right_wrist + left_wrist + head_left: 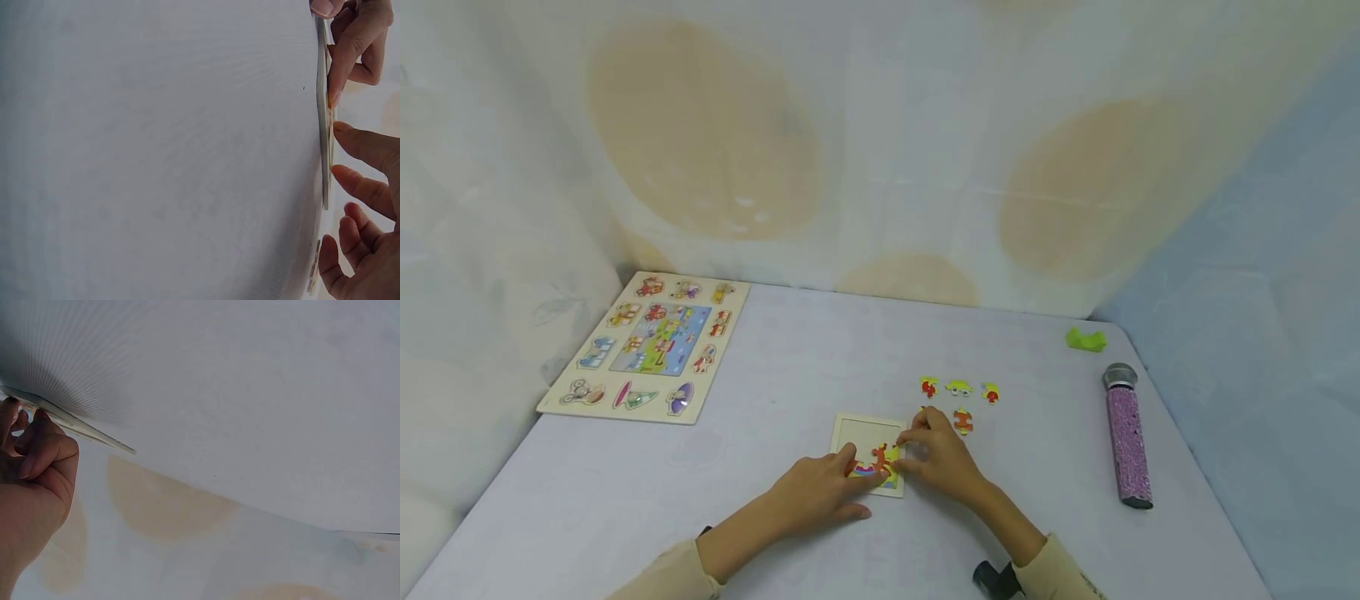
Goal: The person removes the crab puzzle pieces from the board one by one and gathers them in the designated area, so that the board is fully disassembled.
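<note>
A small square wooden puzzle board (865, 430) lies on the table, its lower part filled with colourful jigsaw pieces. My left hand (823, 492) is over its lower left side, index finger stretched across the fitted pieces and pressing on them. At the right edge, my right hand (943, 458) holds a yellow-and-red puzzle piece (891, 454) between thumb and index fingertip, low against the board. In the right wrist view, those fingertips touch the top of the thin board (322, 125), close to the left hand's finger (344, 69). The piece's far side is hidden by the fingers.
Several loose puzzle pieces (958, 388) lie beyond the right hand, one orange piece (963, 421) beside its knuckles. A large picture puzzle board (715, 379) is at the back left. To the right are a glittery pink microphone (1129, 446) and a bright green object (1086, 339).
</note>
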A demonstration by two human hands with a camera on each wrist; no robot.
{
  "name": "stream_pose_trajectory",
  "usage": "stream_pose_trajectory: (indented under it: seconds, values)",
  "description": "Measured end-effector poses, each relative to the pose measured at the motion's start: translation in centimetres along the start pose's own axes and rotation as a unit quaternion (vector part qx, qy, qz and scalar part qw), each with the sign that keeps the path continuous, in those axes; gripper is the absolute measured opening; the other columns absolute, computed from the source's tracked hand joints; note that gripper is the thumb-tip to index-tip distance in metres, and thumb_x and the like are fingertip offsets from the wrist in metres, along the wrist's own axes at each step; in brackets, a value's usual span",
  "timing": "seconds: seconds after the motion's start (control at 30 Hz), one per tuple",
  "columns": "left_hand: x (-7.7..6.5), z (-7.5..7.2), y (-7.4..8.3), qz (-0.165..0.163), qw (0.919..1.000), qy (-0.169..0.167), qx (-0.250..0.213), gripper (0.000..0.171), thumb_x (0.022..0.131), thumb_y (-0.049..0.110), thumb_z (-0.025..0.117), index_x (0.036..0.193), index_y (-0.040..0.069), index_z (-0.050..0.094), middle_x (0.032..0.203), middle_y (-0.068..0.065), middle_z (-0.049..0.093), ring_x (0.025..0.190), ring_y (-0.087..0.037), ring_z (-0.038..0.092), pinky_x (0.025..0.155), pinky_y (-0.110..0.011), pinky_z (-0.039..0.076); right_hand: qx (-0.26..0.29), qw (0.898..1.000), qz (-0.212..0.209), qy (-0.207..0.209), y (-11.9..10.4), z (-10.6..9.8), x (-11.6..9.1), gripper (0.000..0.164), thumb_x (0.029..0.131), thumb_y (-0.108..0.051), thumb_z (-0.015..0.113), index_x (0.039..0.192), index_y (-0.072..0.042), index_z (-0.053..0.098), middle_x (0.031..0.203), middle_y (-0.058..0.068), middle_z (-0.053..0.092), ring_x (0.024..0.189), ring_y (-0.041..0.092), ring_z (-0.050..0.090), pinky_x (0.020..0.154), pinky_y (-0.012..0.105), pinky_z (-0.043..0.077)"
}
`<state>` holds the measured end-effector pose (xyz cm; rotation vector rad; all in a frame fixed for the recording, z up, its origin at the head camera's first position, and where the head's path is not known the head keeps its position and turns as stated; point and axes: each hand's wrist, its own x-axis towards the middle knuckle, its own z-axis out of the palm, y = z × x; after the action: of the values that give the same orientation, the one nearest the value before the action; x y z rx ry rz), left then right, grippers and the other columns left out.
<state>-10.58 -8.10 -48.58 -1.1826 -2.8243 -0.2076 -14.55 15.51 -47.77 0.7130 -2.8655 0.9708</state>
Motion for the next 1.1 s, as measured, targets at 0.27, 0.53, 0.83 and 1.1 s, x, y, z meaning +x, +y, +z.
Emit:
stream_pose_trajectory:
  seconds: [0.27,0.53,0.83,1.1]
  values:
    - [0.1,0.0,0.1,-0.001,1.0000,-0.007,0.004,0.046,0.091,0.058,0.060,0.134,0.042,0.060,0.103,-0.003,0.052,0.065,-0.010,0.051,0.048,-0.024,0.037,-0.002,1.000,-0.006,-0.013,0.4,0.0,-0.1,0.026,0.074,-0.022,0.088,0.097,-0.014,0.080,0.098,-0.004,0.047,0.099,0.013,0.040,0.086,0.033,0.038]
    - [0.1,-0.2,0.2,-0.005,0.9999,-0.010,0.001,0.046,0.091,0.058,0.061,0.135,0.042,0.060,0.104,-0.003,0.053,0.065,-0.009,0.050,0.048,-0.023,0.037,-0.018,0.998,-0.054,-0.017,0.7,-0.2,0.0,0.032,0.075,-0.028,0.087,0.105,-0.017,0.080,0.097,-0.003,0.048,0.097,0.013,0.039,0.082,0.031,0.037]
    - [0.0,-0.1,0.0,-0.001,0.9999,-0.005,-0.011,0.047,0.091,0.057,0.061,0.135,0.041,0.060,0.101,-0.001,0.049,0.064,-0.009,0.048,0.048,-0.024,0.036,-0.011,0.992,-0.107,-0.067,1.5,-0.2,1.7,0.032,0.080,-0.034,0.083,0.110,-0.025,0.078,0.098,-0.002,0.049,0.096,0.013,0.037,0.082,0.032,0.034]
    - [-0.1,-0.1,-0.1,0.003,1.0000,0.000,-0.005,0.049,0.091,0.057,0.062,0.137,0.041,0.058,0.100,-0.001,0.049,0.063,-0.009,0.048,0.047,-0.023,0.035,-0.016,0.986,-0.140,-0.094,1.6,-0.4,2.6,0.029,0.079,-0.042,0.082,0.105,-0.029,0.079,0.098,-0.001,0.048,0.095,0.014,0.036,0.080,0.032,0.032]
